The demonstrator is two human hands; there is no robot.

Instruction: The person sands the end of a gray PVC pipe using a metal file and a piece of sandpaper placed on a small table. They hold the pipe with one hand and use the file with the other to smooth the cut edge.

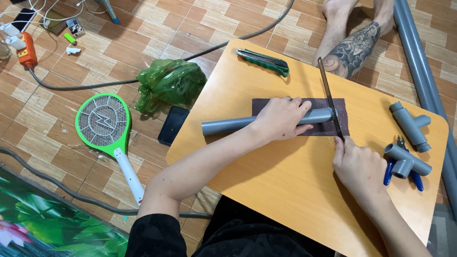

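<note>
So the grey plastic pipe (239,124) lies flat across the middle of the wooden desk (295,188), running from about 9 o'clock to 3 o'clock, with its right end sitting on a dark sheet of sandpaper (339,117). The left hand (283,118) is wrapped over the pipe and pressing it down, fingers curled around it. The right hand (359,169) is clenched around the near end of a thin hacksaw blade (329,97), which stands across the pipe's right end, pointing off toward 12 o'clock (blade touching the pipe right at the tip, as far as I can tell).

Moving outward: at 3 o'clock on the desk are two grey pipe tee fittings (410,125), one above the other, and blue-handled pliers (400,168) tucked under the lower one. At 12 o'clock, near the far edge, there's a green utility knife (264,61).

Off the desk, on the tiled floor at 9 o'clock, a black phone (173,125), a crumpled green plastic bag (170,83) and a green electric fly swatter (104,125). Long grey pipes (426,74) run along the floor at 3 o'clock, and another person's tattooed leg (351,49) rests at about 1 o'clock.
</note>
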